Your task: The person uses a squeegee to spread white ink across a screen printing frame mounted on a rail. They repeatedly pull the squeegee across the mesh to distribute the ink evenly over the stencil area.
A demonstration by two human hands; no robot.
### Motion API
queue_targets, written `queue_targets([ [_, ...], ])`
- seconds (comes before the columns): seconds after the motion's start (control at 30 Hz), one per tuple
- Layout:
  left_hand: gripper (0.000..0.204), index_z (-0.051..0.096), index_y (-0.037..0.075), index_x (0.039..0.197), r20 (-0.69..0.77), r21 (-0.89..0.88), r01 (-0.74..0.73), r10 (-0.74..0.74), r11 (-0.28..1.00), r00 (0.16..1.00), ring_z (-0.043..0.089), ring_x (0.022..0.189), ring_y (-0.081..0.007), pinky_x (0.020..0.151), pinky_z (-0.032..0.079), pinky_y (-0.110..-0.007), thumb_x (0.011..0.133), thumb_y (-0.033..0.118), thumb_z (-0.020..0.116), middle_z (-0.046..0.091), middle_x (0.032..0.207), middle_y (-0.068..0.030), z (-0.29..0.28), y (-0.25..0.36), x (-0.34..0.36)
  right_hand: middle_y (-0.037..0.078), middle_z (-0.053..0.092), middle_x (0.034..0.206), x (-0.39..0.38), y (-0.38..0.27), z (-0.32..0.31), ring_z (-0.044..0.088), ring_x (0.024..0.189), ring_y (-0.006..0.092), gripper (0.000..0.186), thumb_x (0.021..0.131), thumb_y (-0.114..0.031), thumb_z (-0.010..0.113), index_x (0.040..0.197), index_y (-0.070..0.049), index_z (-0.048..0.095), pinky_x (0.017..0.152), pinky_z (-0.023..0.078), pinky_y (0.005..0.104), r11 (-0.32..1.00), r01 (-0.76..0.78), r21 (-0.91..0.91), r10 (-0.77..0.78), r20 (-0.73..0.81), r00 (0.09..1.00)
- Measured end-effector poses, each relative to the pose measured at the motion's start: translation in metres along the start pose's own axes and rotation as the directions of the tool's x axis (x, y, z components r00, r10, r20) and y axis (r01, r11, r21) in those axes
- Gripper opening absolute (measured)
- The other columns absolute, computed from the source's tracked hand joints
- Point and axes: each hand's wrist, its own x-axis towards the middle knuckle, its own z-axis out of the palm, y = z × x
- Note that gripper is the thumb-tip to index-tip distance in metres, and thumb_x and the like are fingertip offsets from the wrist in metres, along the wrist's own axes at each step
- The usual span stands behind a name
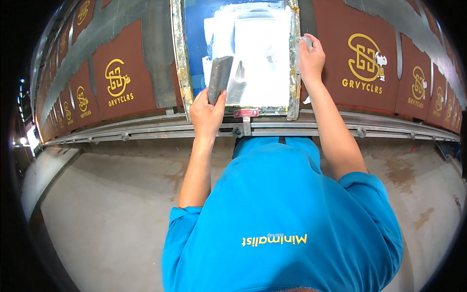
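In front of me is a screen-printing frame (183, 73) with worn, paint-stained edges. White ink (272, 53) covers much of its blue mesh (194, 19). My left hand (206, 113) is closed around the lower end of a dark grey squeegee (221, 78), which lies tilted over the left part of the ink. At the frame's right side, my right hand (312, 58) grips a pale grey or translucent handle-like piece, partly hidden by the fingers. The squeegee's lower end is covered by my left hand.
Brown fabric pieces (362, 92) with yellow printed designs lie along the grey printing table on both sides. A metal rail (287, 129) runs along its near edge, with a red-topped bracket (246, 117) below the frame. Concrete floor (112, 194) lies behind my body.
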Motion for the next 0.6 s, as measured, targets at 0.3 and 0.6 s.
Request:
queue_targets([
  [0.3,0.027,0.07,0.002,0.107,-0.054,0.114,-0.026,0.032,0.993,0.998,0.069,0.079,-0.0345,0.076,0.054,-0.046,0.095,0.025,0.074,0.069,0.094,-0.0143,0.055,0.009,-0.014,0.017,0.079,0.108,0.001,-0.004,0.0,0.076,0.101,0.0364,0.035,0.095,-0.032,0.068,0.126,-0.014,0.071,0.09,0.058,0.0443,0.99,-0.081,-0.111,0.087,0.045,0.995],
  [0.6,0.027,0.075,0.006,0.114,0.248,0.063,-0.292,0.269,0.954,0.931,0.068,0.083,-0.0328,0.076,0.053,-0.044,0.09,0.019,0.072,0.072,0.095,-0.0135,0.059,0.082,0.033,0.02,0.078,0.108,0.004,-0.002,-0.007,0.074,0.103,0.038,0.039,0.095,-0.033,0.068,0.128,-0.013,0.069,0.091,0.057,0.0451,0.995,-0.04,-0.09,0.05,0.106,0.993],
])
